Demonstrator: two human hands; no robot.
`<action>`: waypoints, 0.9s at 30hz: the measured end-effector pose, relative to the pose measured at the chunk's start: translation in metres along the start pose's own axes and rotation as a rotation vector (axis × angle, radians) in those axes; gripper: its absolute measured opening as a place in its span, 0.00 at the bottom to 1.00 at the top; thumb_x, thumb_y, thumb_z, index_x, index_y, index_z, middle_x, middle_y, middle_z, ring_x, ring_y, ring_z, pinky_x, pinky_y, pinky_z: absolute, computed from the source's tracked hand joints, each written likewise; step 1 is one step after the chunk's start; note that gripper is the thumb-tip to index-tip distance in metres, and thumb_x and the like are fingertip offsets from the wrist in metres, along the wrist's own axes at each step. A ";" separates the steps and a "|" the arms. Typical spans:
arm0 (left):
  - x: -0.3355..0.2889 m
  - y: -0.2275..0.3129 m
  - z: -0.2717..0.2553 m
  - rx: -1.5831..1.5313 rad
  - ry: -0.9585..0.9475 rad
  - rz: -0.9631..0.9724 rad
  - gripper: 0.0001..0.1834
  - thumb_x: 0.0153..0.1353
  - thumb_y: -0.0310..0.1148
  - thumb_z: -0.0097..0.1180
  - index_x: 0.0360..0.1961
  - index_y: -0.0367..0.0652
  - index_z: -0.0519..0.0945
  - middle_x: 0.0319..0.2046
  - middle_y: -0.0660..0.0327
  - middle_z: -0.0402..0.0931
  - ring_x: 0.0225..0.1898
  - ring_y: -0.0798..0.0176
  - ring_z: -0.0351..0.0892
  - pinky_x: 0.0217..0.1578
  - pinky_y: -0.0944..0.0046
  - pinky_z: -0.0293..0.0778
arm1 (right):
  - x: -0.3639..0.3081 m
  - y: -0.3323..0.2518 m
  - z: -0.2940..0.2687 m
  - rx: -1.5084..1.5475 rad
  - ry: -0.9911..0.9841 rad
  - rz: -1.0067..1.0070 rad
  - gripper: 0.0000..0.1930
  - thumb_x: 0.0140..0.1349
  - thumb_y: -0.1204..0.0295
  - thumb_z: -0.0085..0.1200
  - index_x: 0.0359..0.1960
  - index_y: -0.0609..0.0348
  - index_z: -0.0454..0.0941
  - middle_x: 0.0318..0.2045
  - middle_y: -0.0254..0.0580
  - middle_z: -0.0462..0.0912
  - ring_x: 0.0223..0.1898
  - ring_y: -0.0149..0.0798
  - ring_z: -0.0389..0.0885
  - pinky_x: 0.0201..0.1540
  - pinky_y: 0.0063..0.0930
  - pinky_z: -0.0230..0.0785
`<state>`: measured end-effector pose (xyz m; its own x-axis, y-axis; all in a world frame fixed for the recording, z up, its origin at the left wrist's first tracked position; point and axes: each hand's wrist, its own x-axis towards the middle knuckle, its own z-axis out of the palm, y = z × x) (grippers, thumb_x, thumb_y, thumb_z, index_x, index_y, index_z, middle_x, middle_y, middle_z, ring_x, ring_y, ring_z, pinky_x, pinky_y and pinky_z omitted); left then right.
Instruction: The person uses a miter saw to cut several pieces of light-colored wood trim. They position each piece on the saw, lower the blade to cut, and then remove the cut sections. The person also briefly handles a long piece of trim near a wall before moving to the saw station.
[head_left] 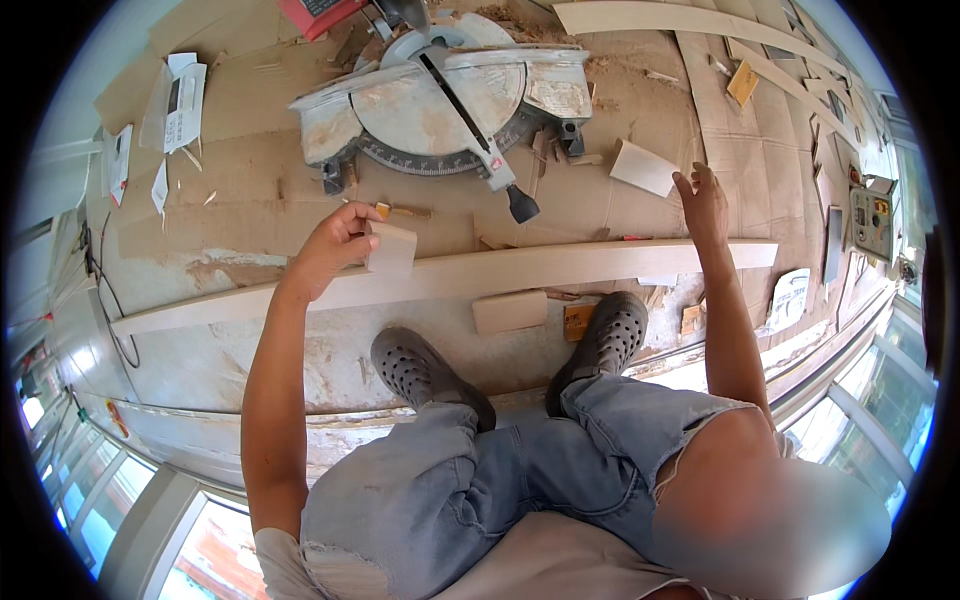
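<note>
My left hand point(335, 250) pinches a short, pale wooden board offcut point(392, 250) between thumb and fingers, just above a long light board. That long board point(560, 264) lies across the floor in front of my feet. My right hand point(706, 205) is raised at the right, fingers apart and loosely bent. Close by its fingertips is another short pale piece point(641, 168), lying tilted on the cardboard; whether they touch is hard to tell. Beyond the hands stands a miter saw point(440, 100), its round table and black-tipped handle toward me.
Cardboard sheets point(250, 150) with sawdust and scraps cover the floor. A short board piece point(510, 312) lies between my clogs point(610, 335). Long strips point(700, 22) lie at the far right, near a control box point(872, 220). A dark cable point(100, 262) runs at the left.
</note>
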<state>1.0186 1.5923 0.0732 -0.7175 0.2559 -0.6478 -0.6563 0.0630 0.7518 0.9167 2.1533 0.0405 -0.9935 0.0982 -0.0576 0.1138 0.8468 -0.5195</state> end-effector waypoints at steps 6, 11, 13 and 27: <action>-0.001 -0.064 0.065 0.140 -0.363 -0.168 0.14 0.63 0.21 0.56 0.50 0.42 0.74 0.38 0.68 0.75 0.42 0.74 0.74 0.46 0.71 0.70 | -0.134 -0.071 0.031 0.081 -0.662 -0.068 0.13 0.64 0.63 0.63 0.44 0.58 0.82 0.38 0.49 0.89 0.41 0.53 0.87 0.45 0.42 0.79; -0.005 -0.113 0.102 0.058 -0.273 -0.189 0.14 0.62 0.20 0.56 0.48 0.41 0.74 0.38 0.66 0.75 0.41 0.72 0.74 0.44 0.71 0.71 | -0.207 -0.069 0.102 0.183 -0.760 -0.006 0.21 0.58 0.64 0.66 0.49 0.63 0.79 0.39 0.52 0.88 0.44 0.53 0.87 0.49 0.42 0.77; -0.011 -0.135 0.111 0.096 -0.164 -0.155 0.14 0.61 0.19 0.56 0.48 0.40 0.74 0.38 0.65 0.75 0.40 0.72 0.75 0.43 0.70 0.71 | -0.210 -0.072 0.112 0.270 -0.793 0.088 0.22 0.57 0.63 0.67 0.49 0.64 0.79 0.39 0.53 0.87 0.45 0.54 0.86 0.50 0.43 0.76; -0.020 -0.141 0.107 -0.065 -0.070 -0.159 0.17 0.55 0.19 0.55 0.47 0.42 0.76 0.34 0.68 0.71 0.35 0.72 0.69 0.38 0.69 0.67 | -0.197 -0.087 0.089 0.439 -0.784 0.065 0.20 0.58 0.66 0.69 0.49 0.63 0.82 0.37 0.46 0.84 0.38 0.45 0.82 0.45 0.36 0.75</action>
<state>1.1506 1.6815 -0.0072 -0.5874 0.3139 -0.7459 -0.7752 0.0462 0.6300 1.1023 2.0137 0.0217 -0.7200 -0.3818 -0.5796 0.3186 0.5601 -0.7647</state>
